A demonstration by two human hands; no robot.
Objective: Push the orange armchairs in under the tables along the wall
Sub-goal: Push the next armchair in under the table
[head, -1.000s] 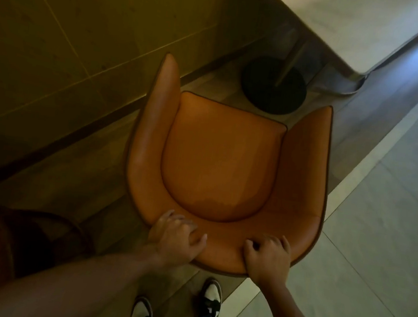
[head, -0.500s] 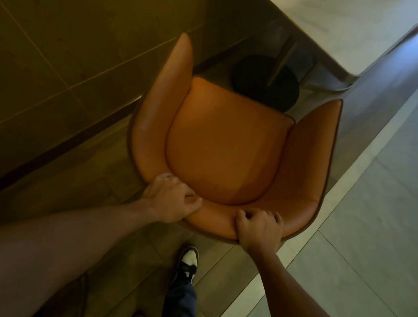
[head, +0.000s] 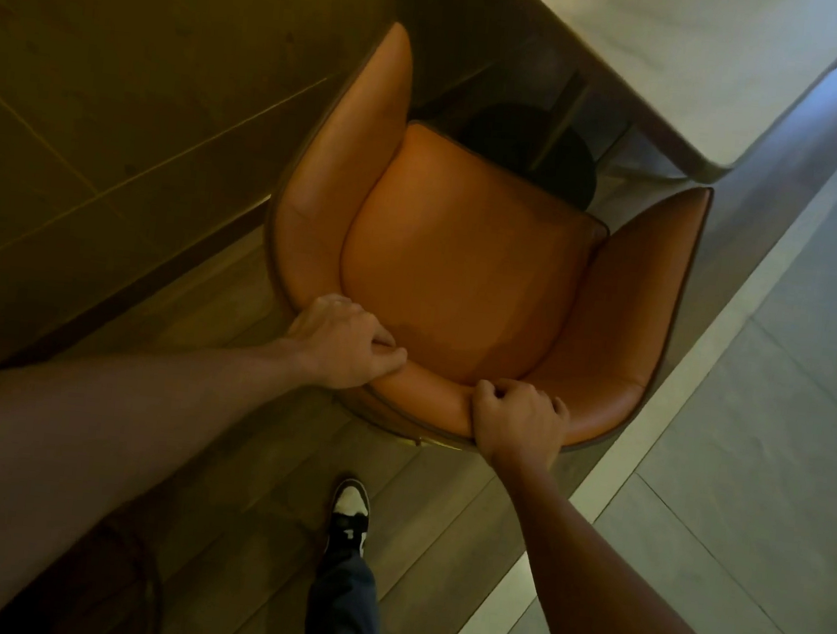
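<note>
An orange leather armchair stands below me with its open front facing a pale marble-topped table at the upper right. The seat's front edge overlaps the table's round black base. My left hand grips the top of the backrest on its left side, fingers curled over the rim. My right hand grips the backrest a little further right, knuckles up. The chair's legs are hidden beneath it.
A dark panelled wall runs along the chair's left side, close to its armrest. Wooden flooring lies under the chair; pale stone tiles spread to the right. My shoe steps forward behind the chair. A dark rounded object sits at lower left.
The chair has slid forward toward the table, its seat front now over the black base. Both hands kept their hold on the backrest, and I stepped forward.
</note>
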